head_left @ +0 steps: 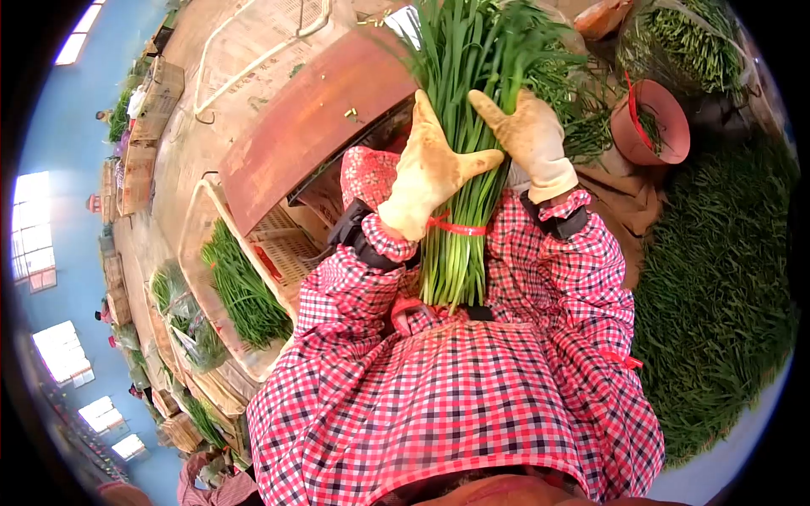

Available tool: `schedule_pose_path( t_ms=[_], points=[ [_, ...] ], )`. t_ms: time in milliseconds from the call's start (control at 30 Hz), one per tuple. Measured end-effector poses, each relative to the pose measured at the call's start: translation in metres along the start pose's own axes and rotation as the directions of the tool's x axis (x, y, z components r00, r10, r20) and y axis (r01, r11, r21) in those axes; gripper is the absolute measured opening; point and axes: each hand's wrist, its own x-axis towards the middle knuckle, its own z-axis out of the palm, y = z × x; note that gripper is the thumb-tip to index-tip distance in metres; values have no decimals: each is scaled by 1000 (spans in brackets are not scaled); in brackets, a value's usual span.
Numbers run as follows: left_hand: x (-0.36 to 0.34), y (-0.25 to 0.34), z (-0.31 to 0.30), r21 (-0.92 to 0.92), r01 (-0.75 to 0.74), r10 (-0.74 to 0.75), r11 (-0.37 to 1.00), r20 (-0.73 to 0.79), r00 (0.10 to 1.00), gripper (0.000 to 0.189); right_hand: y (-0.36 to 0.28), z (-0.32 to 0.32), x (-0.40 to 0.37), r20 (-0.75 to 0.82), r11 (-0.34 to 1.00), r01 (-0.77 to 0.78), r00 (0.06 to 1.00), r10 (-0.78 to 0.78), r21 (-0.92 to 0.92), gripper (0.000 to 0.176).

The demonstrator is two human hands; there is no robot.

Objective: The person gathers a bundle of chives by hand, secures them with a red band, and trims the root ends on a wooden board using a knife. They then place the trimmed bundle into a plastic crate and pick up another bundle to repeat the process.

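Observation:
A tall bunch of green garlic chives (460, 190) stands in front of my lap, pale stalk ends towards me and leaves fanning away. A red tie (457, 227) circles the stalks low down. My left hand (432, 173), in a soiled cream glove, grips the bunch from its left side, one digit lying across the front. On the other side my right hand (533, 139), gloved alike, holds the leaves higher up, its thumb over the front. The fingers behind the bunch are hidden on both hands. Red-and-white checkered sleeves cover my arms.
A reddish board (316, 118) slopes at left. Beyond it sits a crate (196, 244) holding loose chives (245, 291). At right are a pink bucket (666, 118), a bagged pile of greens (688, 46) and a large heap of chives (717, 295). Boxes (137, 173) line the far side.

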Motion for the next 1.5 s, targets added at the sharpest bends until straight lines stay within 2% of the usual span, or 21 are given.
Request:
schedule_pose_path(
  t_ms=[33,133,167,200,267,400,433,533,567,633,667,733,800,900,967,1067,1100,1233,1267,1333,1500],
  points=[
    [5,-4,-1,107,70,-77,992,59,995,132,-6,6,5,-47,998,37,998,-34,58,75],
    [34,-32,-9,-248,224,-175,943,204,963,135,17,7,-10,58,977,65,995,-78,203,82],
    [41,-39,-8,-213,190,-155,958,171,973,127,27,9,-17,75,957,28,996,-51,290,86],
    [48,-46,-7,-176,158,-134,972,138,981,118,20,-11,-26,148,773,-174,983,104,610,81],
    [54,-58,2,-255,195,-151,947,184,971,112,37,-15,-43,290,531,-423,903,318,734,77],
    [63,-109,41,-139,-69,83,988,99,992,93,81,22,-67,398,629,-473,877,269,618,85],
    [65,-90,30,-208,-28,52,978,111,992,89,72,11,-56,405,721,-399,897,178,567,90],
    [68,-69,21,-286,-71,85,956,38,996,68,48,32,-17,333,765,-434,894,300,476,109],
    [65,-59,14,-406,-22,46,914,50,998,65,51,50,-11,227,876,-265,956,184,404,109],
    [57,-15,-12,-531,165,-136,831,93,986,56,26,29,-5,104,842,-288,957,271,456,96],
    [50,-12,-17,-715,65,-46,696,46,998,47,13,18,-2,42,825,-292,949,312,483,90],
    [45,-13,-27,-734,132,-102,666,86,991,47,4,-6,-13,58,478,-215,945,322,851,94],
    [41,-30,-18,-772,-37,65,634,6,998,43,45,23,-22,101,549,-204,972,212,811,94],
    [44,-42,-9,-745,21,33,667,58,998,36,36,-10,-21,198,639,-402,908,368,656,98],
    [47,-26,-15,-751,246,-186,613,165,969,35,73,-11,-19,94,668,-316,933,347,674,86],
    [47,-41,-6,-711,94,-67,697,66,996,35,42,-58,-27,-356,845,-85,881,311,528,51],
    [48,-46,-1,-695,77,-64,715,45,997,33,28,-64,-26,-422,747,44,846,325,663,42],
    [54,-35,3,-542,189,-200,819,38,979,36,-9,-55,-27,-127,763,-89,967,219,641,39],
    [54,-34,5,-562,154,-172,813,21,985,37,-8,-53,-19,10,900,-162,985,173,406,43],
    [54,-33,7,-573,98,-128,814,-12,992,38,8,-21,-3,-3,994,108,994,-108,-11,46],
    [54,-40,14,-498,19,-67,867,-78,995,36,3,-29,-4,146,840,-323,947,288,437,38]
  ],
)
